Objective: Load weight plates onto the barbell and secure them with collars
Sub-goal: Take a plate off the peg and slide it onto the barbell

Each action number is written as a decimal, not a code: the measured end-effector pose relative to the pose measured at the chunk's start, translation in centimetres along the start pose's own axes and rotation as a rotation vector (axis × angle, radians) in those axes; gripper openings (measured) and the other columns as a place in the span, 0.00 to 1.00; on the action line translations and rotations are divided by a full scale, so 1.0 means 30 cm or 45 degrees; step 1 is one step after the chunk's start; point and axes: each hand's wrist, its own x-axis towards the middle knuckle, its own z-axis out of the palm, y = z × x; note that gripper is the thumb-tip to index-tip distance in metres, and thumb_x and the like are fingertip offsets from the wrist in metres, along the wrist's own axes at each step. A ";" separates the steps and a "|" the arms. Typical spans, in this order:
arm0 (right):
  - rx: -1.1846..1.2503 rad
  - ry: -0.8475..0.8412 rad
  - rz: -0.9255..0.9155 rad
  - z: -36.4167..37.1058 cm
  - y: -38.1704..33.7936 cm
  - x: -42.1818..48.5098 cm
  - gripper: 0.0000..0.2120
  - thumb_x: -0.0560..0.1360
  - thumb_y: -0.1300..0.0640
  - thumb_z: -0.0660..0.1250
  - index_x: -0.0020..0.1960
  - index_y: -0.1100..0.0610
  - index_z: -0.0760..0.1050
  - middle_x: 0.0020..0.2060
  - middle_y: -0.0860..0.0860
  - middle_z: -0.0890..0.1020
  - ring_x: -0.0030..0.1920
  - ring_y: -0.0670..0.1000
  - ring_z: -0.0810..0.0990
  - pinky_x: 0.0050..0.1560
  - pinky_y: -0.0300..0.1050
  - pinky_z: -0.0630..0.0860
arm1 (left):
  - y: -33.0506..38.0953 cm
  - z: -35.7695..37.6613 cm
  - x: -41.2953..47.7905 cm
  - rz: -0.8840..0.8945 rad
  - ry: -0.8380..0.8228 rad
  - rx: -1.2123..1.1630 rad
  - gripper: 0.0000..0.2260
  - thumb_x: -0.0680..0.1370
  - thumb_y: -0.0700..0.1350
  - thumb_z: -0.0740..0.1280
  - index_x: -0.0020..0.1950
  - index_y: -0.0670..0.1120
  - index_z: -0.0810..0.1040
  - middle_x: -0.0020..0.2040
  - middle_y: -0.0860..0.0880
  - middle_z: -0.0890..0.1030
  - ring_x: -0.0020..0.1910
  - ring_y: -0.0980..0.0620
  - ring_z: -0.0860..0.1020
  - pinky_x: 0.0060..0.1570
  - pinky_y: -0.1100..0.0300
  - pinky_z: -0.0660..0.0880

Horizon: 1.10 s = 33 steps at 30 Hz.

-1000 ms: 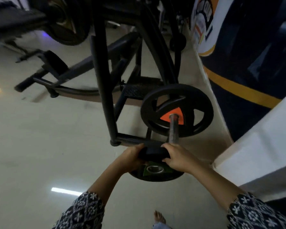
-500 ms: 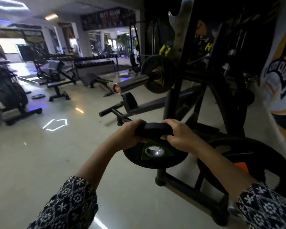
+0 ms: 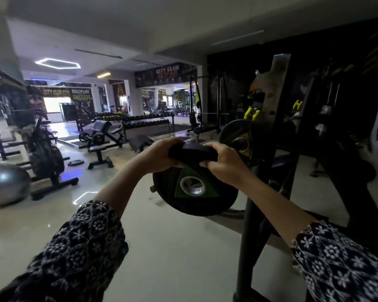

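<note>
I hold a small black weight plate [image 3: 194,192] with a green triangle and a steel-ringed centre hole in front of my chest. My left hand [image 3: 159,152] and my right hand [image 3: 225,161] both grip its top rim, side by side. Just beyond my right hand a larger black plate [image 3: 234,136] with a yellow hub sits on the barbell on the rack. The bar's sleeve end is hidden behind my hands and the held plate. No collar is in view.
The black rack upright [image 3: 258,192] rises directly right of the plate, with its base frame [image 3: 244,298] on the floor. A grey exercise ball [image 3: 6,184] lies far left. Benches [image 3: 100,136], a dumbbell rack [image 3: 148,123] and a loose floor plate [image 3: 75,162] stand further back.
Both hands lifted the small plate from near the floor up to chest height. My view swung up from the floor and the storage peg to the gym room and the racked barbell.
</note>
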 end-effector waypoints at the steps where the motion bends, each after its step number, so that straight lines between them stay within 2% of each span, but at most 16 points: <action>1: 0.005 0.008 0.006 0.004 0.006 0.027 0.19 0.70 0.62 0.70 0.60 0.58 0.74 0.54 0.57 0.79 0.56 0.54 0.76 0.55 0.44 0.71 | -0.017 -0.001 0.028 0.005 -0.014 -0.004 0.24 0.66 0.37 0.76 0.60 0.40 0.74 0.53 0.42 0.78 0.52 0.45 0.77 0.54 0.50 0.73; 3: 0.002 0.010 0.002 0.011 0.028 0.081 0.18 0.71 0.62 0.70 0.60 0.58 0.73 0.54 0.57 0.79 0.55 0.54 0.76 0.56 0.46 0.72 | -0.059 0.008 0.082 0.005 -0.024 -0.014 0.24 0.66 0.37 0.76 0.60 0.41 0.74 0.53 0.43 0.78 0.52 0.46 0.76 0.55 0.51 0.73; 7: -0.030 0.004 -0.012 0.012 0.081 0.178 0.18 0.71 0.62 0.70 0.60 0.57 0.74 0.54 0.55 0.79 0.55 0.52 0.76 0.53 0.41 0.71 | -0.131 0.040 0.178 -0.006 -0.041 -0.072 0.24 0.67 0.36 0.75 0.61 0.42 0.73 0.52 0.48 0.77 0.53 0.48 0.76 0.55 0.53 0.73; 9: -0.022 0.003 -0.005 0.010 0.102 0.216 0.17 0.71 0.61 0.70 0.59 0.57 0.74 0.54 0.54 0.79 0.54 0.52 0.76 0.53 0.42 0.72 | -0.154 0.046 0.224 -0.009 -0.062 -0.095 0.25 0.67 0.36 0.74 0.63 0.42 0.72 0.53 0.47 0.76 0.54 0.49 0.75 0.55 0.55 0.72; 14: 0.016 -0.030 0.034 0.007 0.137 0.281 0.19 0.71 0.60 0.70 0.61 0.56 0.74 0.50 0.50 0.79 0.50 0.47 0.77 0.49 0.38 0.74 | -0.205 0.043 0.303 -0.001 -0.159 -0.145 0.25 0.69 0.36 0.73 0.64 0.46 0.71 0.52 0.51 0.76 0.53 0.52 0.74 0.52 0.59 0.71; 19: 0.065 -0.045 0.163 0.007 0.165 0.328 0.18 0.70 0.59 0.72 0.59 0.54 0.75 0.50 0.52 0.81 0.50 0.50 0.80 0.54 0.50 0.78 | -0.249 0.048 0.359 0.064 -0.244 -0.179 0.25 0.69 0.37 0.73 0.65 0.45 0.71 0.55 0.45 0.77 0.55 0.48 0.75 0.55 0.52 0.74; 22: 0.082 -0.032 0.233 0.009 0.162 0.340 0.16 0.70 0.59 0.72 0.56 0.52 0.76 0.47 0.51 0.81 0.48 0.49 0.80 0.54 0.49 0.78 | -0.277 0.051 0.391 0.100 -0.321 -0.240 0.23 0.70 0.38 0.72 0.63 0.45 0.72 0.55 0.45 0.78 0.55 0.48 0.76 0.55 0.50 0.75; 26: 0.095 0.021 0.341 0.020 0.140 0.337 0.13 0.70 0.59 0.73 0.53 0.50 0.76 0.43 0.49 0.82 0.44 0.48 0.81 0.49 0.47 0.80 | -0.316 0.064 0.431 0.174 -0.423 -0.325 0.22 0.71 0.38 0.71 0.63 0.46 0.72 0.53 0.48 0.78 0.52 0.51 0.77 0.48 0.61 0.75; 28: 0.081 0.075 0.371 0.031 0.127 0.327 0.14 0.70 0.58 0.73 0.53 0.50 0.76 0.43 0.49 0.81 0.44 0.48 0.81 0.48 0.45 0.80 | -0.329 0.075 0.444 0.224 -0.409 -0.341 0.23 0.71 0.38 0.71 0.64 0.45 0.71 0.54 0.48 0.77 0.53 0.52 0.76 0.48 0.64 0.74; 31: -0.057 0.160 0.372 0.045 0.120 0.321 0.15 0.70 0.58 0.72 0.54 0.48 0.75 0.42 0.45 0.80 0.43 0.43 0.79 0.44 0.37 0.77 | -0.337 0.102 0.474 0.363 -0.348 -0.313 0.23 0.69 0.38 0.73 0.63 0.44 0.72 0.51 0.50 0.76 0.51 0.54 0.75 0.46 0.73 0.69; 33: -0.138 0.220 0.392 0.049 0.141 0.328 0.17 0.71 0.59 0.72 0.57 0.49 0.74 0.44 0.46 0.79 0.44 0.44 0.78 0.43 0.35 0.74 | -0.342 0.134 0.506 0.428 -0.320 -0.335 0.23 0.69 0.38 0.73 0.63 0.44 0.72 0.51 0.51 0.76 0.51 0.54 0.74 0.48 0.70 0.70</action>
